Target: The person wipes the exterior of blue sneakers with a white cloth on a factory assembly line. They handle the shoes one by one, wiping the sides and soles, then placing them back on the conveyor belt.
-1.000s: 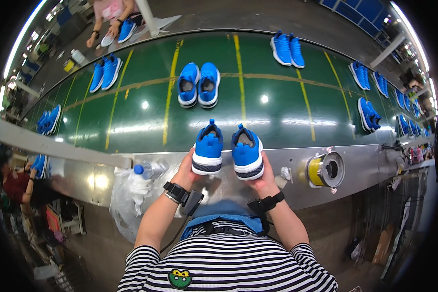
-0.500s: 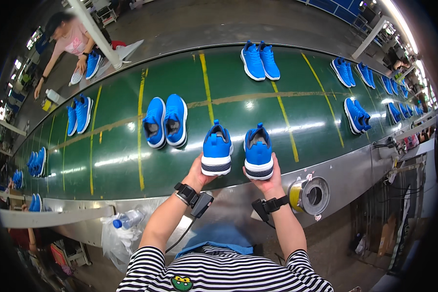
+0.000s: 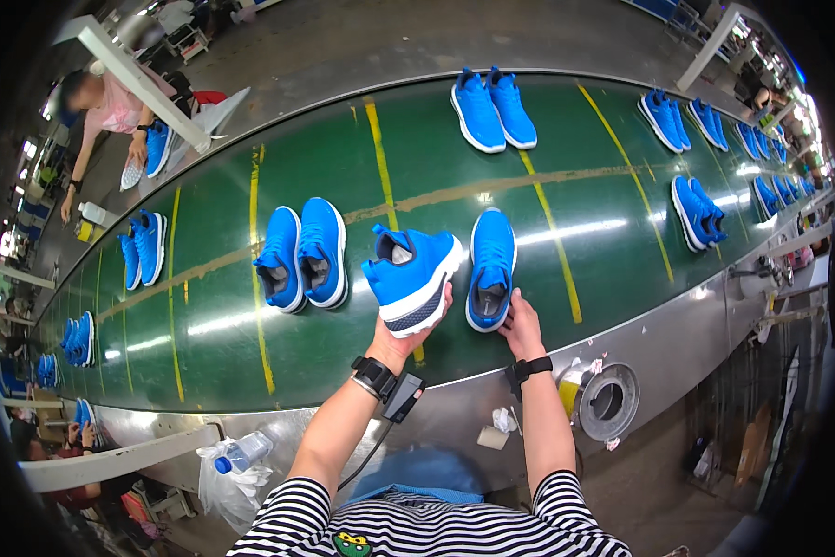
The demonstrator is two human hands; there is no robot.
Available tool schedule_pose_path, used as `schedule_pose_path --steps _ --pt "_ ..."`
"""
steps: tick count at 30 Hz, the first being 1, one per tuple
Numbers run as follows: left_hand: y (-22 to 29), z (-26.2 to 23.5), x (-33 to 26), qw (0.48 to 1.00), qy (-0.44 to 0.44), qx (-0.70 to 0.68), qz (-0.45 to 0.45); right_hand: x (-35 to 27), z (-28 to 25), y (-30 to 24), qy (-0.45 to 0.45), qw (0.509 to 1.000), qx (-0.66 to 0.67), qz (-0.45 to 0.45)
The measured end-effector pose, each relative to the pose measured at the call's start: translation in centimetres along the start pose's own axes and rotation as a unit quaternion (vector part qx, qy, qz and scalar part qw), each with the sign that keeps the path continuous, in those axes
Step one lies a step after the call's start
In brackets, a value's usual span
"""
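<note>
The left hand (image 3: 408,336) is gripping a blue shoe (image 3: 411,276), tilting it above the green belt (image 3: 343,148). The right hand (image 3: 521,325) is closing on its mate (image 3: 492,267), lying flat just right.

The scene is brightly and evenly lit from overhead. White streaks of glare lie across the glossy green belt (image 3: 343,167) and on its metal edge (image 3: 678,325). The shoes throw only faint, soft shadows. The middle is sharp; toward the black round rim the straight lines bow (fisheye bending) and the far corners look slightly smeared, perhaps from blur.
</note>
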State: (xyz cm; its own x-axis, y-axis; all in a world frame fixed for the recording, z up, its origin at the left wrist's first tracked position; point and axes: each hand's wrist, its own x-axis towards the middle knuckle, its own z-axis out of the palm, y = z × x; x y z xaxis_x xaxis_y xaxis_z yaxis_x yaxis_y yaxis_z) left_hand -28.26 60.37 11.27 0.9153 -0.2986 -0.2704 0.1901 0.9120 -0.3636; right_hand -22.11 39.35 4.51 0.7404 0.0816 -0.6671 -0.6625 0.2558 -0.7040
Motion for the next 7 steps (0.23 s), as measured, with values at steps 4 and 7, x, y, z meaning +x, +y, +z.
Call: schedule_pose_path --steps 4,7 --pt "0.6 -1.0 -0.2 0.999 0.02 0.045 0.018 -1.8 -0.4 0.7 0.11 0.958 -0.11 -0.24" --pt "0.8 -1.5 -1.9 0.996 0.001 0.094 -0.011 -8.8 -2.9 0.3 0.09 0.943 -0.135 -0.292"
